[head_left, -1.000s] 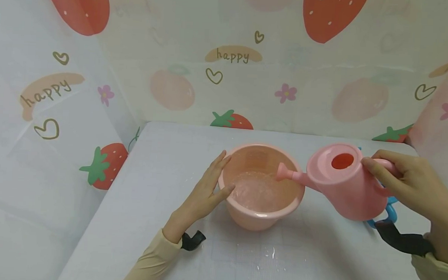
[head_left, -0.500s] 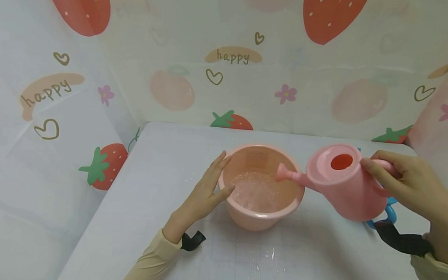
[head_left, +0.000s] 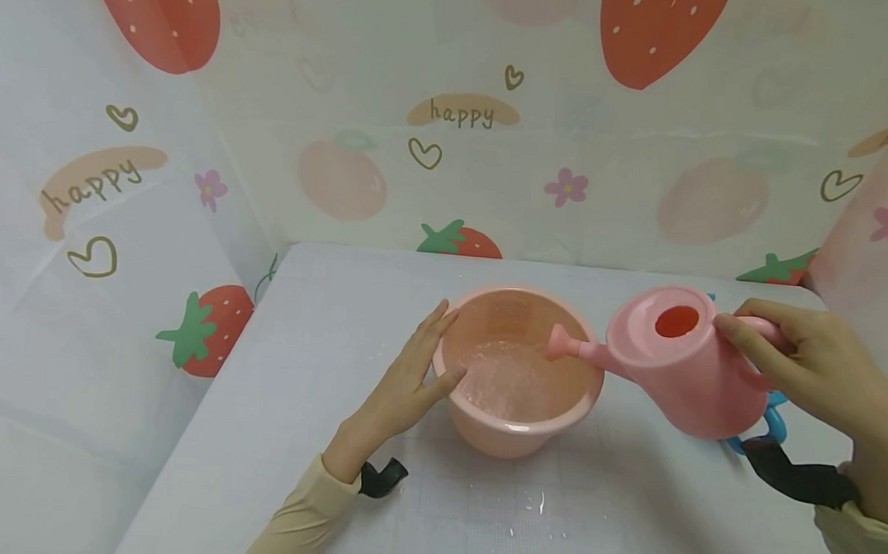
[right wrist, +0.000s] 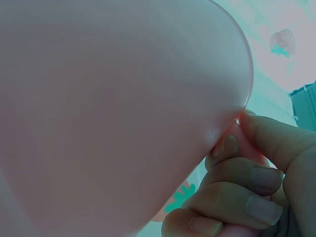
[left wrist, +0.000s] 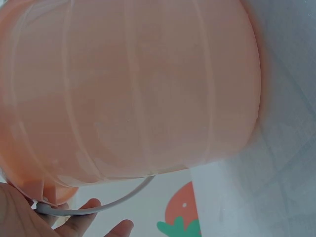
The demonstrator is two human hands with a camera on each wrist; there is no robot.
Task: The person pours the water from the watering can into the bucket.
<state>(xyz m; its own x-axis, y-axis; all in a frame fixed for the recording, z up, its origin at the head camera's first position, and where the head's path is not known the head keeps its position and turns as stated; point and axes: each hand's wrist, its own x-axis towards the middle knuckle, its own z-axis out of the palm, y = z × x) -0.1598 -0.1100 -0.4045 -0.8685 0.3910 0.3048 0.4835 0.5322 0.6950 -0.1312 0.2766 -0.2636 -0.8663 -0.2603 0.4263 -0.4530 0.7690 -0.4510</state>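
A pale pink bucket [head_left: 507, 433] with rippling water [head_left: 514, 383] inside stands on the white-covered table. My left hand [head_left: 402, 374] rests on the bucket's left rim, fingers spread and mostly straight, thumb over the edge. In the left wrist view the bucket's ribbed side fills most of the picture, with its grey bail handle [left wrist: 111, 203] by my fingers. My right hand [head_left: 812, 359] grips the handle of a pink watering can [head_left: 696, 379], fingers curled round it. The can is held up, its rose [head_left: 560, 342] over the bucket's right side. Any stream from it is hard to make out.
A blue object [head_left: 776, 422] with a loop-like part sits behind the watering can, mostly hidden. Small water drops lie on the table [head_left: 537, 529] in front of the bucket. Strawberry-printed sheets [head_left: 463, 179] hang behind and at both sides.
The ripples on the water in the bucket have shifted. Both hands, the bucket and the watering can stay practically in place.
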